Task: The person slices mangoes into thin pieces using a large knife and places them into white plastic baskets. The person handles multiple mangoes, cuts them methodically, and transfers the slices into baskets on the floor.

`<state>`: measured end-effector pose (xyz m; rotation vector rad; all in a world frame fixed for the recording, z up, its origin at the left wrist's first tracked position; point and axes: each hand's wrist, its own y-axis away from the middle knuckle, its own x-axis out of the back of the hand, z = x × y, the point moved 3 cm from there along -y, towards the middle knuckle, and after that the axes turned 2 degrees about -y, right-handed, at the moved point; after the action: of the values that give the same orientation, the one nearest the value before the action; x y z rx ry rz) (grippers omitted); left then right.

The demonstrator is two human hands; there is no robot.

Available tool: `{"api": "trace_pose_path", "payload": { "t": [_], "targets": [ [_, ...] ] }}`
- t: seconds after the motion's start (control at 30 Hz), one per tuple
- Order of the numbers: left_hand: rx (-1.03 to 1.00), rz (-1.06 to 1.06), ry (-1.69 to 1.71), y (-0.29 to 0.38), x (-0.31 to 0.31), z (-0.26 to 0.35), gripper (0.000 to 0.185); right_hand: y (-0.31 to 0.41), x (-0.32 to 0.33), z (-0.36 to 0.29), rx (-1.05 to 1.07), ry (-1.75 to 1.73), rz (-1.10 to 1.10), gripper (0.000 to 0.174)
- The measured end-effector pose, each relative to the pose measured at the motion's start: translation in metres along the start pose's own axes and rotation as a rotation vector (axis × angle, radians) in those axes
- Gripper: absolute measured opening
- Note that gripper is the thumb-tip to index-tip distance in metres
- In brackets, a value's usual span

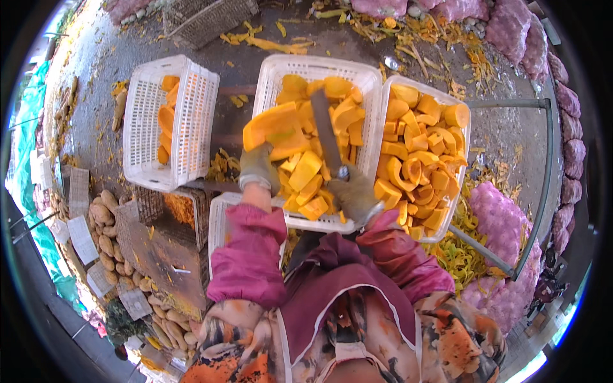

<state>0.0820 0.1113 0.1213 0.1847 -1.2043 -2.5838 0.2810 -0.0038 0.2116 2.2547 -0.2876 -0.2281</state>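
Note:
My gloved left hand (260, 170) grips a long piece of peeled orange pumpkin (275, 129) above the middle white plastic crate (376, 119). In my gloved right hand (355, 194) is a knife with a broad, dark blade (325, 124), its tip pointing away from me. The blade is slightly blurred and sits to the right of the held piece; whether they touch I cannot tell. Cut pumpkin chunks (306, 171) fill much of the crate beneath both hands. Close on the right stands another white crate (467, 165), heaped with pumpkin chunks (421, 153).
A tilted white crate (191, 119) at left holds several pumpkin pieces (166, 119). Metal rails (539, 186) of a cart frame extend right. Peelings (459, 258) and pink mesh sacks (500, 215) lie on that side. Brown tubers (107, 239) are piled at lower left beside a wooden board (167, 258).

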Motion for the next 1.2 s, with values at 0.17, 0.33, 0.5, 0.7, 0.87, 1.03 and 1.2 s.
{"api": "trace_pose_path", "payload": {
  "t": [0.17,0.33,0.5,0.7,0.87,1.03,1.2],
  "targets": [
    [-0.028,-0.149,0.100,0.018,-0.016,0.013,0.028,0.015,0.017,-0.008,0.260,-0.072,0.039,0.031],
    [0.011,-0.099,0.066,0.026,-0.015,0.049,0.027,0.028,0.027,-0.010,0.159,-0.215,0.087,0.027],
    [-0.533,0.047,-0.082,0.038,0.033,0.173,0.028,0.031,0.036,-0.013,0.183,-0.156,0.130,0.025],
    [-0.942,0.644,-0.768,0.011,0.089,0.265,0.037,0.017,0.026,-0.005,0.170,-0.120,0.088,0.019],
    [-0.432,0.318,-0.292,-0.033,0.110,0.240,0.030,0.028,-0.001,-0.039,0.283,-0.205,-0.044,0.026],
    [-0.346,0.020,0.046,-0.020,0.037,0.139,0.024,0.036,-0.040,-0.079,0.668,-0.310,-0.191,0.026],
    [-0.046,-0.110,-0.148,0.005,-0.034,0.073,0.031,-0.032,-0.032,-0.038,0.066,0.189,-0.142,0.029]
  ]
}}
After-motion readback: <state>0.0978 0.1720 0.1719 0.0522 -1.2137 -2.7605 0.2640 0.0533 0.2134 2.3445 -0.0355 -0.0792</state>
